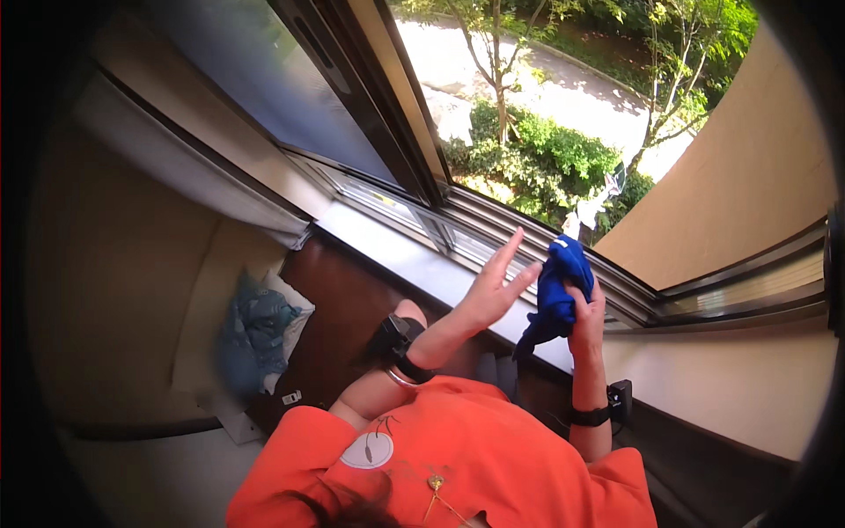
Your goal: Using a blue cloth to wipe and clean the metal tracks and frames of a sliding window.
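Note:
A bunched dark-blue cloth (556, 289) hangs from my right hand (588, 315), whose fingers are wrapped round its right side. It is held up in front of the window's lower track (515, 222), and its loose end drops toward the left over the white sill (396, 249). Just left of the cloth is my left hand (493, 297), empty, with fingers stretched out and apart. Its fingertips come close to the cloth; whether they touch it I cannot tell. A black strap with a small box sits on each wrist.
The dark-framed sliding window pane (299, 88) stands to the left of an opening onto trees and a path. A pale curtain (198, 172) hangs at the left. Below it, a blue-and-white bundle (260, 330) lies by the brown floor (339, 286). A beige wall (748, 176) curves at the right.

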The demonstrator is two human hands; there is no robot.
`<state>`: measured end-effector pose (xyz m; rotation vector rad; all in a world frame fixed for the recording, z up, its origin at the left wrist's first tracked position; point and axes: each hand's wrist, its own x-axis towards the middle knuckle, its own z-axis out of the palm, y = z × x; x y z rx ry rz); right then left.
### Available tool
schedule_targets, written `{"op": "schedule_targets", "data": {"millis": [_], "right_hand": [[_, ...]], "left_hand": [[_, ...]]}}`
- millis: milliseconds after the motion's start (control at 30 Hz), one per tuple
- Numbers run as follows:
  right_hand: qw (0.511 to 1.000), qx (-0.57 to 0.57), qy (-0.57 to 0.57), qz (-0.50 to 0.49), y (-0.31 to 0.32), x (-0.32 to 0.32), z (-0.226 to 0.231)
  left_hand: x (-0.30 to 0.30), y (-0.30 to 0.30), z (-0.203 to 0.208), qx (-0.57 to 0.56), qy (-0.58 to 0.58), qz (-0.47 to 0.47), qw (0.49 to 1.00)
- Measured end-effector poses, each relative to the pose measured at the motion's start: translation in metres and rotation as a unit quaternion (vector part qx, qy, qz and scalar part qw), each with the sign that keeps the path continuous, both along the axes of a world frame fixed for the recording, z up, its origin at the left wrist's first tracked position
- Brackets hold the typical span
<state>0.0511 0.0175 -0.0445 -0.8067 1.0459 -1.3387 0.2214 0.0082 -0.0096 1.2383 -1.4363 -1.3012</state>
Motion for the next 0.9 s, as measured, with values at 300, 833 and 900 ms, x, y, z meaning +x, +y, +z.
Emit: {"op": "schedule_targets", "data": {"millis": [300,833,900], "right_hand": [[0.967,-0.036,0.06,-0.244,0.006,-0.147,0.024],[0.875,-0.09,0.469,-0.074,-0.046,-0.053,0.026],[0.852,-0.076,0.507,-0.107,-0.06,-0.069,0.057]], "left_hand": [[0.029,-0.021,0.011,0.144,0.107,0.159,0.971],[-0.088,-0.088,-0.015,0.382,0.228,-0.184,0.876],[-0.097,-0.114,-0.006,0.409,0.254,-0.202,0.853]]}}
